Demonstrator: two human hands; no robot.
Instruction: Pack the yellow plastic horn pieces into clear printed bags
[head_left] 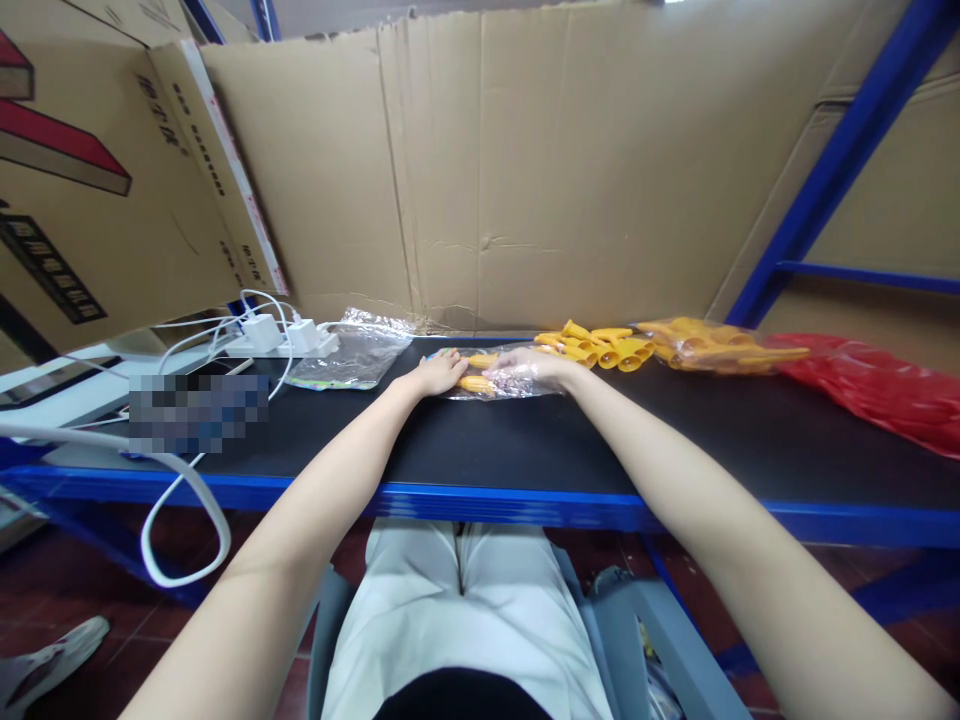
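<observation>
A clear plastic bag [504, 391] with orange-yellow tapered plastic pieces [474, 383] in it lies flat on the black tabletop. My left hand [441, 373] is closed over the bag's left end, fingertips bent down onto the film. From the right, my right hand [531, 367] reaches into the bag, with clear film over its fingers and back. Its fingers are closed at the yellow pieces; the exact grip is partly hidden by the shiny film. Just beyond my right hand is a pile of loose yellow hollow, cone-like pieces [592, 345].
Right of the pile lie a filled bag of yellow pieces [712, 345] and red plastic bags [870, 385]. A flat clear bag [352, 350] lies left, beside a white power strip [277, 340] with cables. Cardboard [562, 170] stands behind; a blue edge [510, 503] runs in front.
</observation>
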